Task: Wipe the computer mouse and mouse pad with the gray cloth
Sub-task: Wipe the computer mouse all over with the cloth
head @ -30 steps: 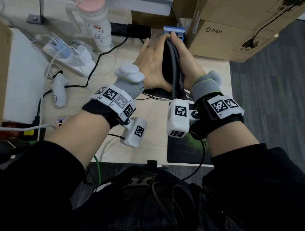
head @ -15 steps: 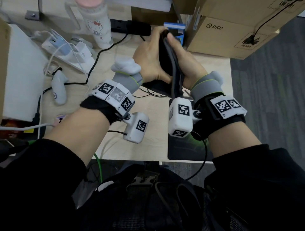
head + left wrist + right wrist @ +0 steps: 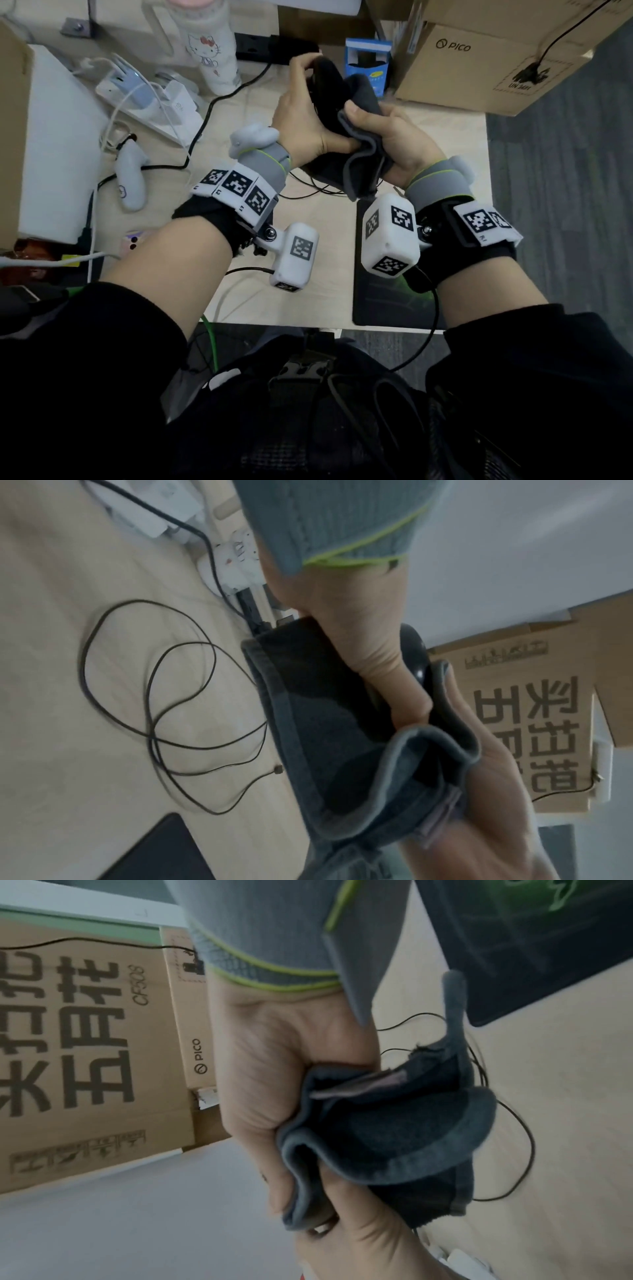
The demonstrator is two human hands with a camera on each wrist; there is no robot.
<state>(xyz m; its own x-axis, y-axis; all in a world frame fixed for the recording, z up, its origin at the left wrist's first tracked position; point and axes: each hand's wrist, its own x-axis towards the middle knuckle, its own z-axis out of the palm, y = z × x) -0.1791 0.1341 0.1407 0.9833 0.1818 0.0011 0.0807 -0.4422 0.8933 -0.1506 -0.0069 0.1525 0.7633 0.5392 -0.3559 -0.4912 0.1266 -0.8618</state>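
Observation:
In the head view my left hand (image 3: 301,113) holds the black computer mouse (image 3: 325,77) above the far middle of the table, fingers curled over its top. My right hand (image 3: 390,133) grips the bunched gray cloth (image 3: 359,154) and presses it against the mouse's right side. In the left wrist view only a strip of the mouse (image 3: 416,653) shows past the cloth (image 3: 325,737). The right wrist view shows the cloth (image 3: 394,1131) crumpled in my right fist. The dark mouse pad (image 3: 387,301) with a green print lies at the table's near right, partly under my right wrist.
A large Pico cardboard box (image 3: 479,61) stands at the back right, with a small blue box (image 3: 368,65) beside it. A Hello Kitty bottle (image 3: 209,44), chargers (image 3: 147,99) and a white controller (image 3: 130,178) sit to the left. The mouse cable (image 3: 315,192) loops below my hands.
My hands were pressed flat around the mouse and cloth. Now my right hand has bunched the cloth and drawn back towards me, uncovering the mouse's top, and my left fingers curl over it.

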